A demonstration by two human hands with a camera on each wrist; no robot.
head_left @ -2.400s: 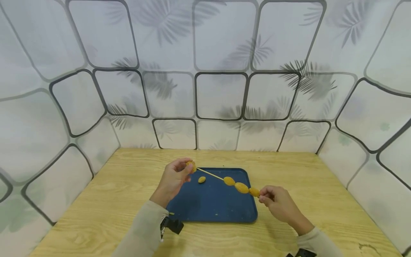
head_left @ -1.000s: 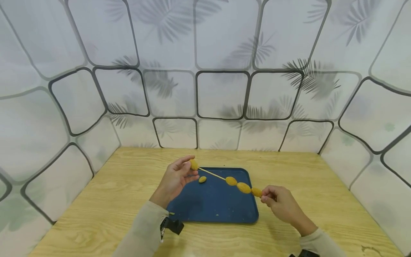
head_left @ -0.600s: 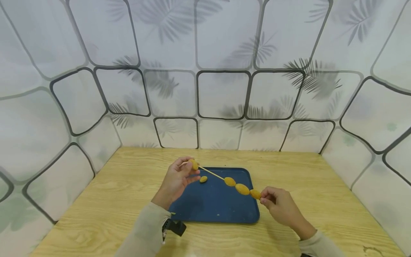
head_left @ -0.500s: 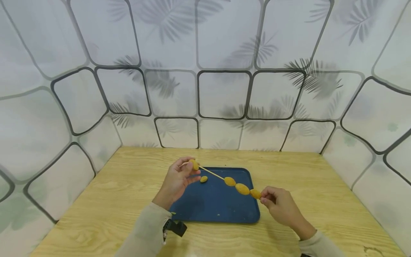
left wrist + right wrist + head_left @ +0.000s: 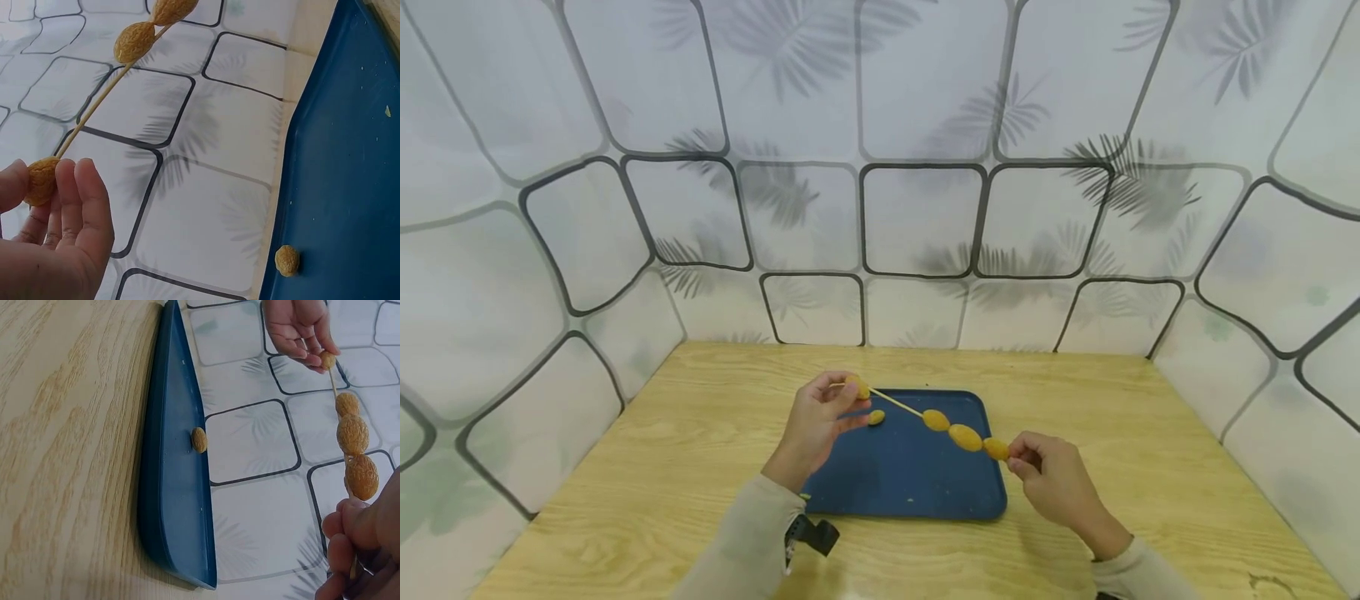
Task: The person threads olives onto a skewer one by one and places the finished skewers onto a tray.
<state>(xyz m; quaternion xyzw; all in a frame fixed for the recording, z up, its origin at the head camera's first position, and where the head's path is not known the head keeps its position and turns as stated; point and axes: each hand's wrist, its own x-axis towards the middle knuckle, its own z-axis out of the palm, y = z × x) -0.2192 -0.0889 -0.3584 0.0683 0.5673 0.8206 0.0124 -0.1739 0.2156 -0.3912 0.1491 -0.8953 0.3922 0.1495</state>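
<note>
My left hand (image 5: 811,427) pinches a golden-brown, wrinkled oval piece (image 5: 42,181) between thumb and fingers. A thin wooden skewer (image 5: 895,402) runs into that piece, and its end pokes out on the far side. Toward the other end, three similar pieces (image 5: 965,437) sit close together on the stick. My right hand (image 5: 1060,479) grips the skewer just beyond the last of them, fingers curled round it in the right wrist view. Between the left-hand piece and the other three, bare stick shows. The skewer slants above the tray, lower on the right.
A dark blue tray (image 5: 910,479) lies on the wooden table (image 5: 647,467), holding one loose wrinkled piece (image 5: 876,417) near its far left and some small crumbs. Patterned white cloth walls (image 5: 917,217) stand at the back and both sides.
My left hand and its piece have shifted slightly right along the skewer, toward the other three, and the skewer's end shows more beyond it. My right hand has stayed nearly in place.
</note>
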